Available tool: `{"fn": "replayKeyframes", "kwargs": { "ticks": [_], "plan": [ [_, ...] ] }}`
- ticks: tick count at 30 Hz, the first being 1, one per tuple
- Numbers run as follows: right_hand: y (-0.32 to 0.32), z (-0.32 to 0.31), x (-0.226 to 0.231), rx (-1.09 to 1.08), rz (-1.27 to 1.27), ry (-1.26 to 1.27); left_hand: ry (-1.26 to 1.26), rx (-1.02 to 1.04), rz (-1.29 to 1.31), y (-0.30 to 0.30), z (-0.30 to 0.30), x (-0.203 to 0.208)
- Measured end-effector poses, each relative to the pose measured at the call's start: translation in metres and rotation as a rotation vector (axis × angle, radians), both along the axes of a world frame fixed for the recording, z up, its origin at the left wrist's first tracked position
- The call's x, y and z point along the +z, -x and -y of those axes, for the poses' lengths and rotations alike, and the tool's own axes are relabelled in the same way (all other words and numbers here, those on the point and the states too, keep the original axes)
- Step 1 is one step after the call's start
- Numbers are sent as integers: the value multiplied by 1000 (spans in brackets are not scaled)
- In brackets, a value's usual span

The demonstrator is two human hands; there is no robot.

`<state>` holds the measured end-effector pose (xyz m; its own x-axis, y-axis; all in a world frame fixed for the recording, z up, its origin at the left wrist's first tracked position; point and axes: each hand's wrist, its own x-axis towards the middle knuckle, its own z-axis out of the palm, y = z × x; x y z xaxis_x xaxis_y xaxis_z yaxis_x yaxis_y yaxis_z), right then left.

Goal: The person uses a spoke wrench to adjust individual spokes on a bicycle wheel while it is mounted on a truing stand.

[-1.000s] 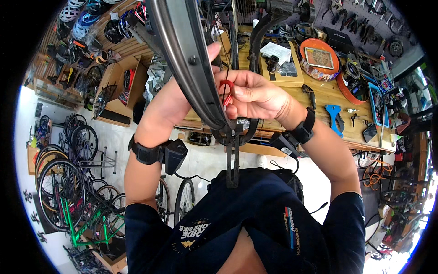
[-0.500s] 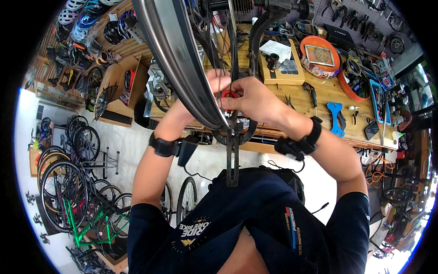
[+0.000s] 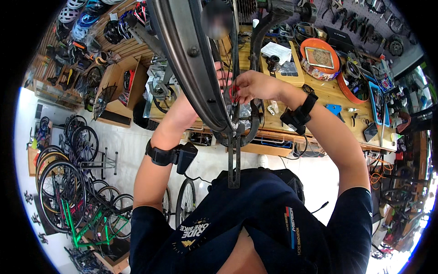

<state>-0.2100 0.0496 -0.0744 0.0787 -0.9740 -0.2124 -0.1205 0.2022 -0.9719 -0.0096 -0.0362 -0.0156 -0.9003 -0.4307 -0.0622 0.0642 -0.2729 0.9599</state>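
Note:
A bicycle wheel with a dark, glossy rim (image 3: pixel 175 55) stands upright in a black truing stand (image 3: pixel 234 166) in front of me. My left hand (image 3: pixel 186 111) reaches round the rim from the left. Its fingers show past the rim among the spokes and look curled round the wheel; the rim hides part of them. To the right of the spokes, my right hand (image 3: pixel 260 86) pinches a small red spoke wrench (image 3: pixel 235 93) against the spokes low in the wheel. My fingers partly cover the wrench.
The wooden workbench (image 3: pixel 319 96) beyond carries a yellow box (image 3: pixel 294 75), an orange round tin (image 3: pixel 335 52), a blue tool (image 3: pixel 334 109) and a blue tray (image 3: pixel 378 98). An open cardboard box (image 3: pixel 114 102) stands left. Several bicycles (image 3: pixel 77 182) stand on the floor at left.
The rim has shifted slightly right in view, and a dark round spot now shows on it. My right hand and forearm are higher. My left fingers show more spread among the spokes.

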Motion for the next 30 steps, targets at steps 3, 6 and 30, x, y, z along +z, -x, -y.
{"fn": "replayKeyframes", "kwargs": {
  "ticks": [3, 6, 30],
  "plan": [
    [-4, 5, -6, -178, -34, 61, 158, 88, 131, 4, -19, 24],
    [4, 21, -14, -485, -243, 185, 449, 107, 129, 0, -22, 19],
    [-4, -54, 29, -383, 106, 119, 140, -23, 177, 11, -7, -6]
  ]
}}
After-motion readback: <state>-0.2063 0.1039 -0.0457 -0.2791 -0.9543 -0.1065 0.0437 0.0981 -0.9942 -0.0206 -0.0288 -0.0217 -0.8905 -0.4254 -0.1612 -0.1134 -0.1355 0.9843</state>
